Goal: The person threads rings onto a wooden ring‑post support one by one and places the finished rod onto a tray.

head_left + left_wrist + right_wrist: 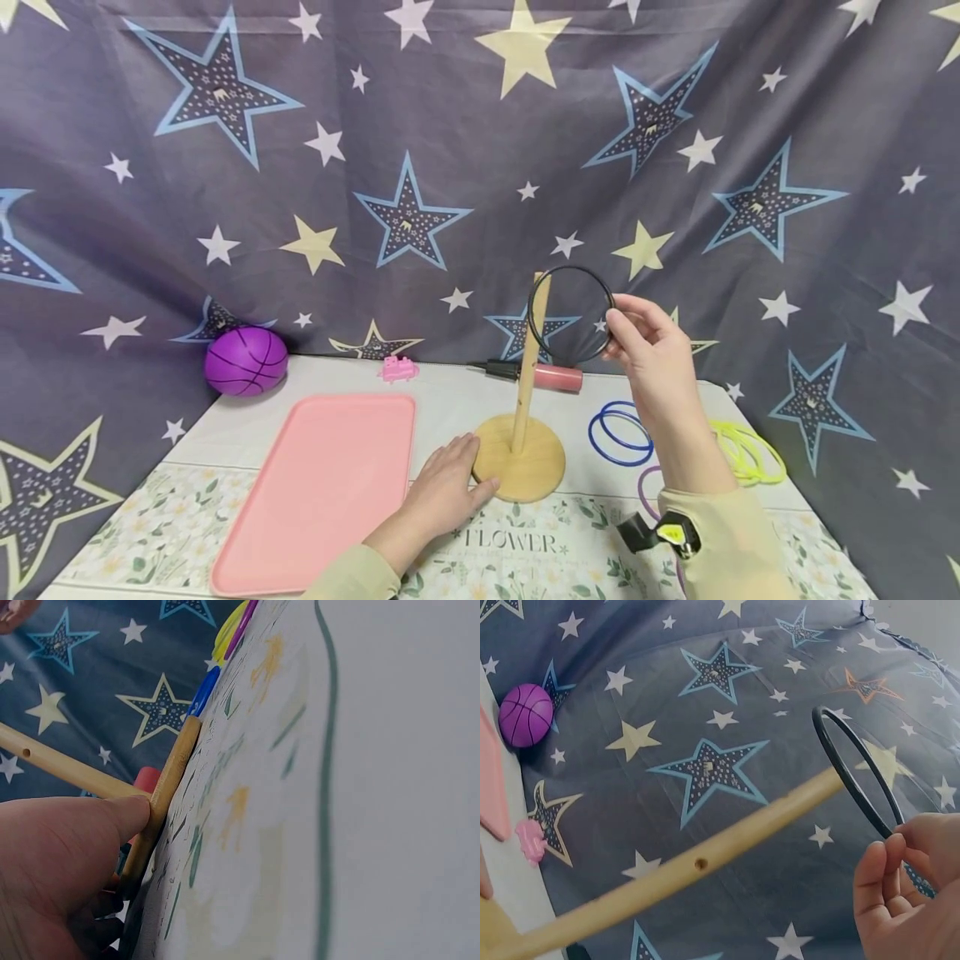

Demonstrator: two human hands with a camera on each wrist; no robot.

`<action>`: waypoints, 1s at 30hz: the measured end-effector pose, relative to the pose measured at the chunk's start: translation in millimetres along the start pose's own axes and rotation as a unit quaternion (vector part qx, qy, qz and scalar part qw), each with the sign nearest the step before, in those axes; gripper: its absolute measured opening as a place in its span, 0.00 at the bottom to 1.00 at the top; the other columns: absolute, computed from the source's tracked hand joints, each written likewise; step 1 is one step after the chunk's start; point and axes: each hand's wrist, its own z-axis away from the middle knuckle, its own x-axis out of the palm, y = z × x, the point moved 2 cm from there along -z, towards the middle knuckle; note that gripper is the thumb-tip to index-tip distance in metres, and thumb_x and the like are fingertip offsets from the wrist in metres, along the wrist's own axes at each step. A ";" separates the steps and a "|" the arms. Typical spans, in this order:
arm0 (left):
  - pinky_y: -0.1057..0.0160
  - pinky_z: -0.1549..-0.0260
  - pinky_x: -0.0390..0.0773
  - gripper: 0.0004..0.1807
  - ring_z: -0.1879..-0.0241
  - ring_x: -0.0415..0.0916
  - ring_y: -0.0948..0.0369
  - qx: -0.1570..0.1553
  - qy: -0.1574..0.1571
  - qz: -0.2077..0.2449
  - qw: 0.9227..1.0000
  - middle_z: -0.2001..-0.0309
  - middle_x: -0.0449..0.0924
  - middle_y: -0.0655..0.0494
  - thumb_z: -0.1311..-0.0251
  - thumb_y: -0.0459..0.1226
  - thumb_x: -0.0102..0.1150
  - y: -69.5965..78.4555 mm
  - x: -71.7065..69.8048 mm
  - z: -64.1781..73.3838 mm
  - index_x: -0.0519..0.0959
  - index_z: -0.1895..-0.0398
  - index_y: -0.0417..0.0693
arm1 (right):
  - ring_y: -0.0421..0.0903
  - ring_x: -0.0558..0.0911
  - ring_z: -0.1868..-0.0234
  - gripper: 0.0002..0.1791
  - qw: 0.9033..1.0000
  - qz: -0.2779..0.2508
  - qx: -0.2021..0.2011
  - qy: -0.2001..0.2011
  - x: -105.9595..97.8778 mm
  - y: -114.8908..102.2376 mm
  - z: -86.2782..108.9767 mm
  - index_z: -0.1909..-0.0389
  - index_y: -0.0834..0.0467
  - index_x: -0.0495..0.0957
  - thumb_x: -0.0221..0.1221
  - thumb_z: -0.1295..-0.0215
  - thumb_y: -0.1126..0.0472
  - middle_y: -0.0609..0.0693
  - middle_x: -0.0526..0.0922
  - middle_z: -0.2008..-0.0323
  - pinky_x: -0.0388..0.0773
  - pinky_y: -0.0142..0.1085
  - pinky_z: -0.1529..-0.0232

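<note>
A wooden ring-toss stand, with a round base [536, 479] and an upright post [527, 375], stands on the table. My left hand [444, 490] holds the left front edge of the base, its thumb [131, 817] touching the rim. My right hand [656, 350] pinches a black ring [609, 292] between thumb and fingers, up beside the top of the post. In the right wrist view the ring [832, 750] meets the post's tip [829, 784]; whether it is around the post I cannot tell.
Blue rings [621, 461], a purple ring [647, 492] and yellow-green rings [750, 454] lie on the right. To the left is a pink tray [322, 492]. A purple ball [246, 360], a pink toy [398, 368] and a pink-and-black pump [557, 377] sit along the back.
</note>
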 end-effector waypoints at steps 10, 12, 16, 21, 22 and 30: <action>0.35 0.18 0.56 0.44 0.17 0.59 0.37 -0.001 -0.001 -0.002 1.000 0.18 0.64 0.32 0.22 0.53 0.64 -0.7 0.7 0.1 0.66 0.18 0.29 | 0.40 0.79 0.72 0.16 0.999 -0.031 0.003 0.026 26.0 8.0 -12.4 0.36 0.64 0.83 0.65 0.19 0.65 0.47 0.81 0.66 0.85 0.29 0.65; 0.35 0.18 0.56 0.44 0.17 0.59 0.37 -0.001 -0.002 -0.002 1.000 0.18 0.64 0.33 0.22 0.54 0.64 -0.7 1.4 -0.2 0.66 0.18 0.29 | 0.40 0.79 0.72 0.14 0.999 -0.034 0.007 0.029 28.4 11.7 -13.2 0.37 0.62 0.84 0.65 0.19 0.65 0.47 0.81 0.66 0.85 0.29 0.65; 0.36 0.17 0.55 0.45 0.17 0.59 0.38 -0.004 -0.002 -0.005 1.000 0.18 0.63 0.33 0.21 0.54 0.63 -0.6 1.6 -1.2 0.65 0.18 0.30 | 0.40 0.79 0.72 0.12 0.999 -0.032 0.018 0.030 31.6 19.4 -13.7 0.40 0.58 0.85 0.65 0.19 0.64 0.47 0.81 0.65 0.85 0.29 0.64; 0.35 0.18 0.56 0.45 0.17 0.60 0.37 0.001 0.002 -0.003 1.000 0.18 0.64 0.33 0.22 0.54 0.64 0.0 1.2 -1.8 0.66 0.18 0.29 | 0.39 0.79 0.72 0.12 0.998 -0.021 0.043 0.037 31.6 31.0 -10.4 0.39 0.57 0.84 0.64 0.18 0.64 0.47 0.81 0.64 0.85 0.28 0.65; 0.35 0.18 0.56 0.45 0.18 0.60 0.37 0.002 0.002 -0.003 1.000 0.18 0.64 0.33 0.22 0.54 0.64 0.0 1.3 -1.7 0.66 0.18 0.29 | 0.39 0.79 0.72 0.12 0.998 -0.019 0.046 0.038 31.3 33.5 -9.3 0.39 0.58 0.84 0.64 0.18 0.64 0.47 0.81 0.64 0.85 0.28 0.65; 0.36 0.18 0.57 0.45 0.18 0.60 0.37 0.001 0.004 -0.009 1.000 0.18 0.64 0.33 0.22 0.54 0.64 -0.8 1.6 -0.4 0.66 0.19 0.29 | 0.38 0.79 0.71 0.16 0.997 -0.014 0.073 0.038 29.3 56.9 0.0 0.35 0.62 0.82 0.64 0.18 0.65 0.45 0.81 0.64 0.81 0.26 0.66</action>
